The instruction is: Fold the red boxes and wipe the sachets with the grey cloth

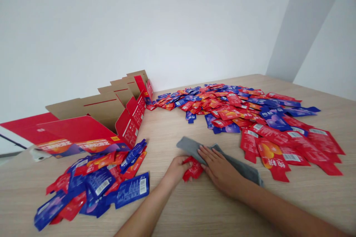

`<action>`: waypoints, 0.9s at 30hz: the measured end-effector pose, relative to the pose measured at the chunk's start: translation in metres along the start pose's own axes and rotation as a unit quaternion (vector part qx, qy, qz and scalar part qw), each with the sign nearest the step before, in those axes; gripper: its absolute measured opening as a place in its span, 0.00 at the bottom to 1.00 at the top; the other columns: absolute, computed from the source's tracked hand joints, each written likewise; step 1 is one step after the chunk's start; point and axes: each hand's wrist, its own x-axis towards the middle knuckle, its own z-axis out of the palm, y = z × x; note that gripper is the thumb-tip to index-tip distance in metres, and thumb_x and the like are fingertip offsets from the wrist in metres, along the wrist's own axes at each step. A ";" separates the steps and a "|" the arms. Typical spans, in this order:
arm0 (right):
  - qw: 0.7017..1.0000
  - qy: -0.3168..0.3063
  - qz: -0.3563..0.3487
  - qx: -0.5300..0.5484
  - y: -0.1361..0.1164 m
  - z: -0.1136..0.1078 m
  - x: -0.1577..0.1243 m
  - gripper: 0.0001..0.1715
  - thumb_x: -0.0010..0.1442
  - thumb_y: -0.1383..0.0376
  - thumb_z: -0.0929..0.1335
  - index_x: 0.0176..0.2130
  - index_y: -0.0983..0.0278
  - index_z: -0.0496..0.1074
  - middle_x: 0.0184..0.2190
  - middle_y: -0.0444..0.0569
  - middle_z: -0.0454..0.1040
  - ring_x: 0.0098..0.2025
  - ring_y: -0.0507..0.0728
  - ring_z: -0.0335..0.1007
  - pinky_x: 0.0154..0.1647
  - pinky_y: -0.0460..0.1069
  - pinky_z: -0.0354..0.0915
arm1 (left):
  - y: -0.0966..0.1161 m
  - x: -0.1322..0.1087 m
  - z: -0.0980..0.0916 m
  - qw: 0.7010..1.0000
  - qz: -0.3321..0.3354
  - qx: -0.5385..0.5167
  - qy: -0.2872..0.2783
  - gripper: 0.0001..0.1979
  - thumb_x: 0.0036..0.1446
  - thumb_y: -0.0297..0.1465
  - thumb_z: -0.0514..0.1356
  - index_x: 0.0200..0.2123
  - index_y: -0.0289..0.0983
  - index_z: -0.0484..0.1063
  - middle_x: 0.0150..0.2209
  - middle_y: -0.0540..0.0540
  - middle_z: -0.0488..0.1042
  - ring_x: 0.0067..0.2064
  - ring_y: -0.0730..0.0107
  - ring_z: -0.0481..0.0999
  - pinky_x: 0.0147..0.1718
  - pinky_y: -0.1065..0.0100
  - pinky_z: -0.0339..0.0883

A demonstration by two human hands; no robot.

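Note:
Near the front middle of the table, my left hand (178, 170) is closed on a small red pouch (194, 170), pinching its left side. My right hand (221, 172) presses a folded grey cloth (241, 168) with its fingers together on top. The cloth's left end (186, 146) sticks out past the fingertips, above the pouch. The thumb of that hand lies beside the pouch's right edge. Both hands partly cover the pouch, so its print is mostly hidden.
Open red cardboard boxes (130, 122) stand in a row at the left. In front of them lies a pile of red and blue pouches (97, 183). A larger heap of similar pouches (233, 109) spreads across the back and right. A white wall (178, 29) rises behind the table.

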 end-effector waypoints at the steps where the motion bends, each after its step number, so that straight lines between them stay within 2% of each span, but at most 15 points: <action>1: 1.000 0.002 0.012 -0.001 0.002 0.000 0.000 0.28 0.64 0.63 0.56 0.61 0.69 0.56 0.62 0.58 0.54 0.64 0.61 0.46 0.61 0.62 0.50 | 0.001 0.000 0.000 1.000 -0.002 0.003 -0.011 0.15 0.40 0.37 0.60 0.29 0.31 0.73 0.18 0.47 0.72 0.13 0.76 0.65 0.12 0.75 0.53; 5: 0.999 -0.009 -0.026 0.031 0.004 0.000 -0.004 0.29 0.64 0.62 0.56 0.62 0.67 0.54 0.63 0.55 0.52 0.65 0.59 0.43 0.62 0.59 0.50 | 0.000 0.002 0.004 1.000 0.025 0.017 -0.001 0.14 0.40 0.35 0.60 0.30 0.32 0.73 0.18 0.49 0.72 0.15 0.74 0.66 0.14 0.74 0.56; 7: 0.999 -0.015 -0.017 0.035 0.008 -0.002 -0.004 0.28 0.64 0.63 0.56 0.62 0.68 0.55 0.63 0.55 0.52 0.64 0.59 0.44 0.62 0.59 0.49 | 0.000 0.004 -0.002 0.999 0.039 0.028 0.001 0.12 0.40 0.35 0.61 0.29 0.32 0.72 0.18 0.49 0.71 0.17 0.74 0.67 0.17 0.73 0.58; 9: 0.999 -0.009 0.023 0.023 0.016 -0.005 -0.002 0.27 0.64 0.63 0.56 0.60 0.69 0.59 0.62 0.56 0.55 0.64 0.60 0.47 0.62 0.60 0.49 | 0.004 0.001 -0.020 0.998 0.031 0.059 -0.017 0.11 0.40 0.35 0.61 0.27 0.33 0.72 0.19 0.50 0.70 0.18 0.75 0.66 0.19 0.73 0.58; 11: 0.998 0.005 0.057 0.009 0.026 -0.008 0.000 0.27 0.64 0.61 0.55 0.58 0.71 0.61 0.61 0.58 0.56 0.63 0.61 0.48 0.62 0.62 0.49 | 0.011 -0.009 -0.050 0.990 0.022 0.136 -0.011 0.10 0.41 0.34 0.60 0.26 0.33 0.71 0.20 0.51 0.71 0.21 0.74 0.68 0.22 0.72 0.60; 12: 0.998 0.012 0.065 0.004 0.030 -0.008 0.001 0.27 0.65 0.61 0.55 0.58 0.71 0.62 0.60 0.59 0.57 0.63 0.61 0.48 0.62 0.62 0.49 | 0.015 -0.017 -0.066 0.981 0.029 0.191 0.016 0.09 0.42 0.33 0.59 0.26 0.34 0.71 0.22 0.50 0.72 0.24 0.72 0.70 0.25 0.71 0.63; 13: 0.998 0.018 0.067 0.002 0.033 -0.008 0.001 0.27 0.65 0.60 0.54 0.57 0.71 0.62 0.60 0.58 0.57 0.63 0.61 0.49 0.62 0.62 0.49 | 0.020 -0.025 -0.082 0.963 0.051 0.255 0.069 0.08 0.43 0.32 0.58 0.27 0.35 0.71 0.25 0.49 0.73 0.28 0.68 0.72 0.29 0.69 0.65; 15: 0.998 0.031 0.062 0.007 0.035 -0.006 0.001 0.27 0.65 0.60 0.55 0.57 0.69 0.63 0.60 0.57 0.58 0.63 0.60 0.50 0.62 0.62 0.50 | 0.027 -0.043 -0.108 0.903 0.123 0.360 0.202 0.11 0.44 0.31 0.57 0.33 0.35 0.72 0.34 0.45 0.75 0.39 0.62 0.74 0.40 0.63 0.66; 17: 0.997 0.043 0.054 0.020 0.033 -0.002 0.002 0.26 0.65 0.60 0.55 0.57 0.67 0.63 0.60 0.56 0.59 0.63 0.60 0.50 0.62 0.61 0.50 | 0.031 -0.055 -0.118 0.847 0.185 0.405 0.290 0.15 0.48 0.32 0.56 0.40 0.35 0.70 0.43 0.42 0.74 0.47 0.59 0.71 0.49 0.59 0.62; 19: 0.997 0.049 0.048 0.033 0.031 0.001 0.002 0.26 0.65 0.60 0.55 0.57 0.67 0.63 0.60 0.55 0.59 0.63 0.59 0.50 0.62 0.61 0.50 | 0.032 -0.058 -0.113 0.831 0.210 0.421 0.298 0.17 0.51 0.34 0.55 0.44 0.36 0.68 0.47 0.42 0.72 0.51 0.60 0.69 0.52 0.59 0.60; 22: 0.994 0.055 0.061 0.070 0.029 0.001 0.004 0.26 0.64 0.60 0.56 0.57 0.68 0.63 0.59 0.56 0.60 0.62 0.60 0.51 0.62 0.61 0.49 | 0.031 -0.036 -0.088 0.834 0.213 0.451 0.237 0.17 0.55 0.33 0.53 0.47 0.36 0.67 0.49 0.42 0.71 0.53 0.62 0.68 0.54 0.60 0.59; 24: 0.985 0.080 0.090 0.122 0.029 -0.003 0.006 0.27 0.64 0.59 0.55 0.56 0.68 0.64 0.58 0.56 0.63 0.61 0.61 0.55 0.61 0.61 0.51 | 0.033 -0.007 -0.067 0.831 0.206 0.477 0.197 0.20 0.55 0.31 0.53 0.51 0.34 0.64 0.52 0.40 0.69 0.55 0.62 0.67 0.56 0.60 0.57; 27: 0.951 0.132 0.157 0.232 0.029 -0.013 0.008 0.28 0.64 0.55 0.54 0.53 0.66 0.68 0.52 0.55 0.70 0.55 0.62 0.63 0.57 0.59 0.59 | 0.044 0.050 -0.037 0.812 0.190 0.528 0.161 0.25 0.55 0.29 0.54 0.56 0.27 0.59 0.57 0.34 0.64 0.59 0.61 0.63 0.57 0.63 0.55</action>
